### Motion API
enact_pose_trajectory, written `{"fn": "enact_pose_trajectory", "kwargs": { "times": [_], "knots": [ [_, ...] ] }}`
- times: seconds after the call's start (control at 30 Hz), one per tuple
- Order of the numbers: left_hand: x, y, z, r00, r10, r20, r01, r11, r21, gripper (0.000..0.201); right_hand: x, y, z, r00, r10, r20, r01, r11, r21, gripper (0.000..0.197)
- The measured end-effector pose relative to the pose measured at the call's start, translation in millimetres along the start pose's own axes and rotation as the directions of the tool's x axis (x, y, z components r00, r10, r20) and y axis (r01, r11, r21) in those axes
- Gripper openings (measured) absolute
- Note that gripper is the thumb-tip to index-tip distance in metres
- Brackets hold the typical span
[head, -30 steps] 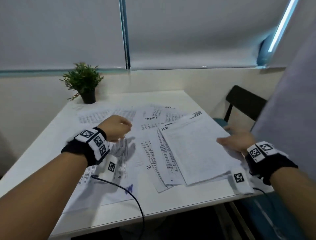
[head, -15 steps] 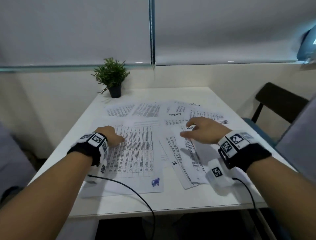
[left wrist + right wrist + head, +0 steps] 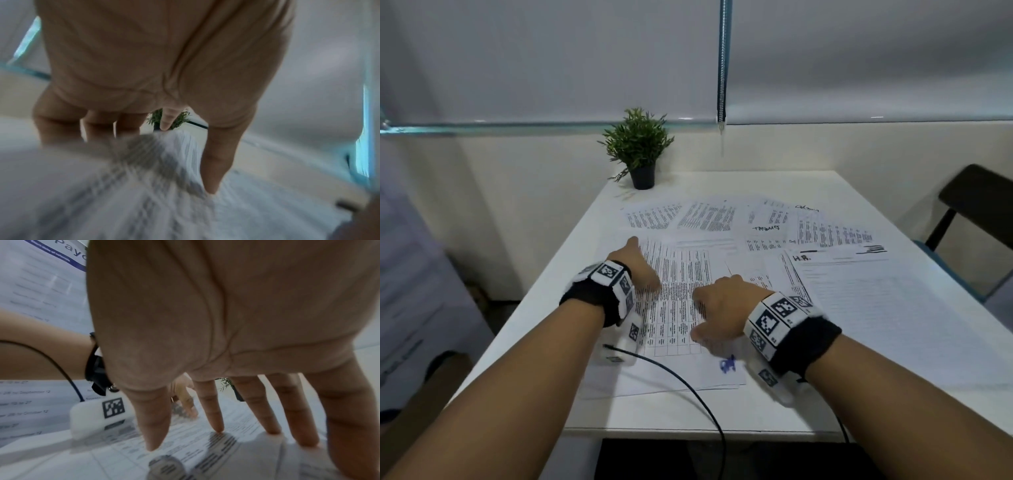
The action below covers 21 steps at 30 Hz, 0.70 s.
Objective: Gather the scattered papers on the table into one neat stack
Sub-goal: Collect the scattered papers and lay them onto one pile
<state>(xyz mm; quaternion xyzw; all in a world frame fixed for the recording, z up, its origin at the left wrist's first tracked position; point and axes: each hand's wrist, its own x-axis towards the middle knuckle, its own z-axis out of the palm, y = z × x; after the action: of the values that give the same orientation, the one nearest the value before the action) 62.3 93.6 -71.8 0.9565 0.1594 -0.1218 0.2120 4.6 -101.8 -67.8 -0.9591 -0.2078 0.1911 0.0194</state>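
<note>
Printed papers lie scattered over the white table [image 3: 671,411]. Nearest me is a sheet with a printed grid [image 3: 681,291] and a blue mark at its lower right. My left hand [image 3: 643,270] rests on that sheet's left part, fingers stretched forward; its thumb [image 3: 213,178] touches the paper. My right hand [image 3: 717,308] is spread on the same sheet, and its fingertips [image 3: 218,426] press the print. A large sheet headed "H.R." [image 3: 876,308] overlaps others at the right. More sheets [image 3: 705,217] fan across the back. Neither hand grips anything.
A small potted plant [image 3: 638,150] stands at the table's back left, just beyond the papers. A dark chair [image 3: 976,205] is at the right side. A black cable [image 3: 688,387] runs from my left wrist over the near table edge. A wall with window blinds stands behind.
My right hand has moved left, from the right-hand sheets onto the grid sheet beside my left hand. My left hand has stretched forward on that sheet. My view has turned left.
</note>
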Motion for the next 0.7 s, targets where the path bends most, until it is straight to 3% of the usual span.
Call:
{"fn": "enact_pose_trajectory", "kwargs": {
  "times": [0.13, 0.17, 0.27, 0.37, 0.57, 0.7],
  "knots": [
    [0.4, 7.7, -4.2, 1.000, 0.007, -0.003, -0.007, 0.989, -0.150, 0.115, -0.5, 3.9, -4.6, 0.999, -0.025, 0.026, 0.024, 0.999, 0.043, 0.048],
    [0.1, 9.6, -4.9, 1.000, 0.002, 0.002, -0.002, 0.986, -0.165, 0.108, -1.3, 5.5, -7.4, 0.999, -0.033, 0.018, 0.032, 0.996, 0.079, 0.051],
    [-1.2, 15.5, -5.6, 1.000, -0.008, 0.023, 0.012, 0.985, -0.172, 0.064, -5.1, 12.0, -16.0, 0.998, -0.064, -0.007, 0.065, 0.980, 0.188, 0.063],
    [-5.4, 28.7, -1.1, 0.999, 0.022, 0.037, -0.017, 0.992, -0.125, 0.045, -10.9, 19.8, -20.6, 0.995, -0.091, -0.033, 0.097, 0.951, 0.293, 0.065],
    [-3.9, 45.2, -0.6, 0.999, 0.045, 0.023, -0.042, 0.995, -0.092, 0.060, -15.9, 32.4, -12.9, 0.996, -0.051, -0.074, 0.077, 0.911, 0.404, 0.061],
    [-9.6, 39.0, -13.1, 0.998, 0.068, -0.004, -0.067, 0.968, -0.242, 0.065, -17.2, 38.0, -9.3, 0.991, -0.035, -0.126, 0.088, 0.891, 0.445, 0.058]
  ]
}}
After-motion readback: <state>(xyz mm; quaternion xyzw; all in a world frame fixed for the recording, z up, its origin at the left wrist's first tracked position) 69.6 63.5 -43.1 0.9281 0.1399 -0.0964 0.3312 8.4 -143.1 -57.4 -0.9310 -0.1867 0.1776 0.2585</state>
